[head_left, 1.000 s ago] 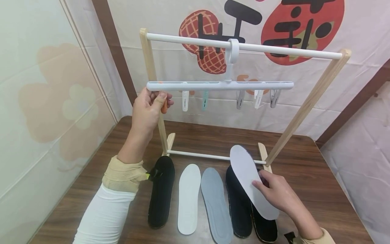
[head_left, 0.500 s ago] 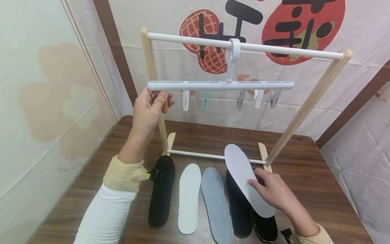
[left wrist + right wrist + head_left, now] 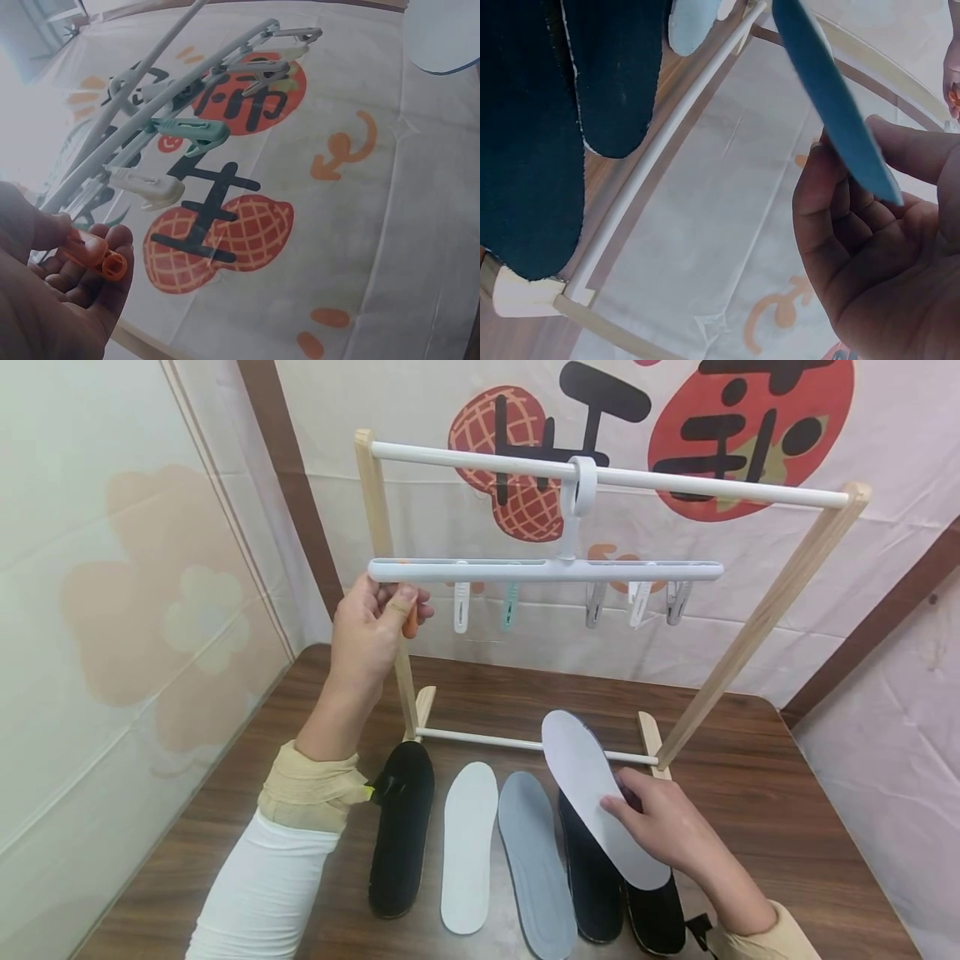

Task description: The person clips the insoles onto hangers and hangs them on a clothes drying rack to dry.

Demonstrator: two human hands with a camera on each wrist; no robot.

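Note:
My left hand (image 3: 367,631) pinches an orange clothespin (image 3: 91,253) at the left end of the white clip hanger (image 3: 480,571). In the left wrist view the thumb presses the clothespin against curled fingers. My right hand (image 3: 663,822) grips a pale insole (image 3: 588,789) by its edge, tilted above the insoles on the table. The right wrist view shows that insole (image 3: 832,105) edge-on, blue, between thumb and fingers. White (image 3: 461,607), teal (image 3: 510,607) and grey clothespins (image 3: 677,602) hang along the hanger, with nothing in them.
The hanger hooks over the top bar (image 3: 690,483) of a wooden rack (image 3: 757,618). On the brown table (image 3: 780,827) lie a black insole (image 3: 401,843), a white insole (image 3: 468,852), a grey insole (image 3: 534,860) and two more black insoles (image 3: 656,918). A printed cloth hangs behind.
My right hand has moved the pale insole left and slightly up. The left hand keeps its pinch on the orange clothespin, and the whole view has shifted slightly.

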